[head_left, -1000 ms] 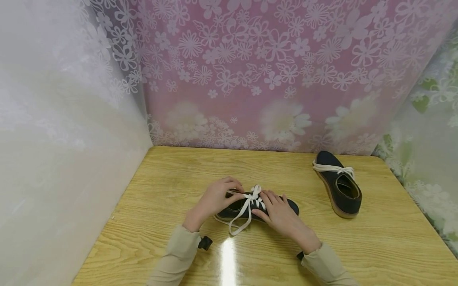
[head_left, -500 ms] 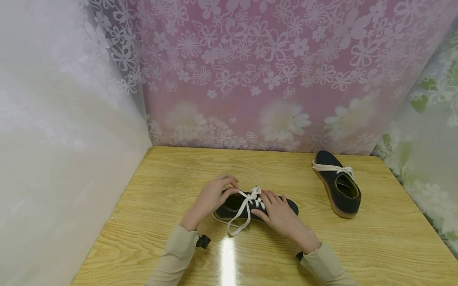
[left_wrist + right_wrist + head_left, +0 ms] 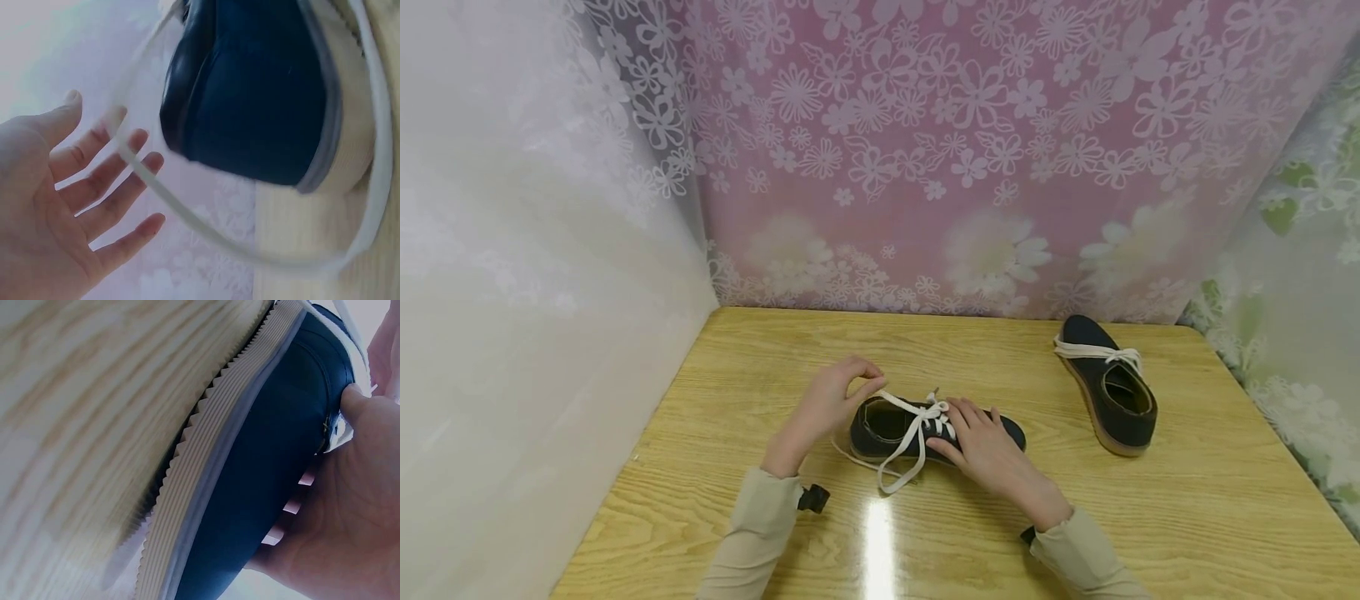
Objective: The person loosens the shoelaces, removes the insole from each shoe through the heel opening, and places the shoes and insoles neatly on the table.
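A dark blue shoe (image 3: 868,433) with white laces lies across the table, toe to the right. Above its heel, my left hand (image 3: 827,400) is at a stretch of white shoelace (image 3: 898,401) that runs up from the knot. In the left wrist view, that hand's (image 3: 75,181) thumb stands apart from its spread fingers, and the blurred lace crosses the index fingertip before looping down round the heel. My right hand (image 3: 985,450) holds the shoe's front, thumb by the laces on the near side, fingers over the top. A slack lace loop (image 3: 891,483) hangs over the near side.
A second dark shoe (image 3: 1105,392) stands at the back right, its white laces wrapped over the toe. Wood-grain tabletop (image 3: 760,350) surrounds both shoes. A pink flowered curtain (image 3: 865,208) hangs behind the table, and a pale sheet (image 3: 550,333) borders its left side.
My left hand has moved left and slightly up, drawing the shoelace out from the knot. The loop at the far side of the bow has shrunk. The right hand has stayed put.
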`<state>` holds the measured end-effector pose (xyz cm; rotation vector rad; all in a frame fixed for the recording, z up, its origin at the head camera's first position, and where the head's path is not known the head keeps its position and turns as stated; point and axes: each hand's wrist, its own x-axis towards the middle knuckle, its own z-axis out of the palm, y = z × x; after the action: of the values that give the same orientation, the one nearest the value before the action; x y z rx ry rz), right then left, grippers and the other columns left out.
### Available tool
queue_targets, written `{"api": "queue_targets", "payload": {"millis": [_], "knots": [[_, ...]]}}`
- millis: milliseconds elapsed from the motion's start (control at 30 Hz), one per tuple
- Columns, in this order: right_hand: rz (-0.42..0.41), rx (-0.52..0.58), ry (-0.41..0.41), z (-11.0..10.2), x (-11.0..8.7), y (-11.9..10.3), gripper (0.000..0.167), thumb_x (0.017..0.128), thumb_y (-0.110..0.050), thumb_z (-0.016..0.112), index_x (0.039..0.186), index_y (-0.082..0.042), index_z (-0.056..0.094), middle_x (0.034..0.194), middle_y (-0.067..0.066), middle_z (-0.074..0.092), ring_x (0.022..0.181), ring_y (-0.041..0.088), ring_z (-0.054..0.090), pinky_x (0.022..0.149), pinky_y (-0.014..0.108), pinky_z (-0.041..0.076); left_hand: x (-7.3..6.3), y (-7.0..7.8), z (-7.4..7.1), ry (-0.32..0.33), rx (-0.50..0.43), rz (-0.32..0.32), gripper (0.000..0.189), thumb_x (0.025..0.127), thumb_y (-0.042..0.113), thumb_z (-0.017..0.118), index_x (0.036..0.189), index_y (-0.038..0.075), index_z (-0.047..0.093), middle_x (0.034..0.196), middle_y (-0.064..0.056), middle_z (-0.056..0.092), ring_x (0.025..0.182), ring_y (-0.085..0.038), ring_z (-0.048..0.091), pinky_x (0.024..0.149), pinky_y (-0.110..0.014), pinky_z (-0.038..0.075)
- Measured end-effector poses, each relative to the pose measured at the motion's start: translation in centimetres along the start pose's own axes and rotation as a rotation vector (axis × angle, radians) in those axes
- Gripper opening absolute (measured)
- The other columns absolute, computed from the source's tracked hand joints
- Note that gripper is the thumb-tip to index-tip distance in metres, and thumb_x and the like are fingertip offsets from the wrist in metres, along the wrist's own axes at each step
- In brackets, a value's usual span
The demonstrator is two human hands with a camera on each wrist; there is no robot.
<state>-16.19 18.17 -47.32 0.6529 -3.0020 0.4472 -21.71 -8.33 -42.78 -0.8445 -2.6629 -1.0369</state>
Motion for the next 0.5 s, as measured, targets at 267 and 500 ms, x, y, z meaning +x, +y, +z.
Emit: {"api": "queue_targets", "payload": {"millis": [267,500], "knots": [[-0.013,-0.004,0.008,-0.1,-0.1,0.0,0.071,0.102,-0.052,0.053,0.151,-0.001,0.043,0.15,0.024,0.046,0.14,0.045,0.042,0.106,0.072,0.033,-0.1,1.4,2.5,-0.142,0.024,0.074,0.015,0.1,0.033,0.066,0.106,0.021,0.073,0.117,0.002,0.067,0.102,-0.015,0.067,0.085,-0.031,0.055],[-0.025,-0.006,0.03,-0.1,-0.1,-0.1,0.068,0.102,-0.05,0.054,0.15,-0.002,0.045,0.148,0.023,0.048,0.138,0.044,0.045,0.105,0.072,0.035,0.0,2.1,3.5,-0.159,0.042,0.094,0.013,0.1,0.03,0.066,0.097,0.017,0.069,0.117,0.0,0.067,0.096,-0.012,0.067,0.08,-0.026,0.056]]}}
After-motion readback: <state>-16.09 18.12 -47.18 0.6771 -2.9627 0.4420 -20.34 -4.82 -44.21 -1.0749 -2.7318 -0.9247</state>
